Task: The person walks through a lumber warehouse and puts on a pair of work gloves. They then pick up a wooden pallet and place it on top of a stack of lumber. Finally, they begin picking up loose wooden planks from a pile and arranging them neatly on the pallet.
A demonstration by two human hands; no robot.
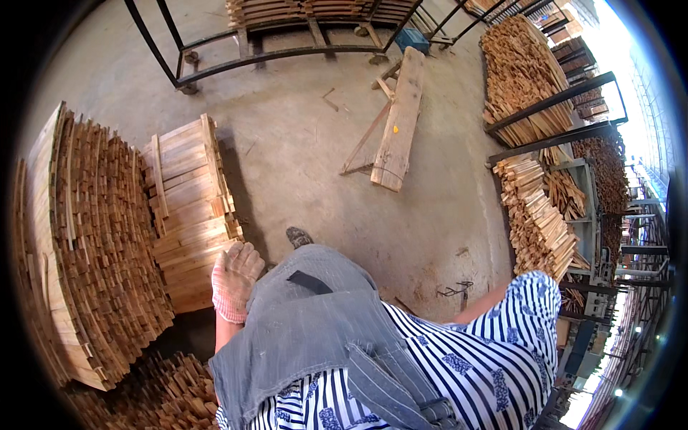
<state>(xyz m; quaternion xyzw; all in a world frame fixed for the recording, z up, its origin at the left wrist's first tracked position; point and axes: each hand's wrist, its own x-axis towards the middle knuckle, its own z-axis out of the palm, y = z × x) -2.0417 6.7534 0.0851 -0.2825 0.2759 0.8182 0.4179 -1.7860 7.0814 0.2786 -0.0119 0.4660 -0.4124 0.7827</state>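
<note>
My left hand [238,278], in a pale knit work glove with a pinkish cuff, hangs at my left side. Its fingers are curled in, and nothing shows in them. Right beside it is the near corner of a low stack of wooden boards [188,204] with narrow battens across the top; whether the glove touches the wood I cannot tell. Of my right arm, only the striped sleeve and part of the bare forearm [481,305] show, as my body and grey apron [308,315] hide the hand.
Tall piles of wood strips [107,222] stand at left, with more strips [172,390] at lower left. Ahead is a plank bench [399,122] on the concrete floor. Beyond it are a black metal rack [287,61] and a blue crate [413,41]. Wood piles [530,208] line the right.
</note>
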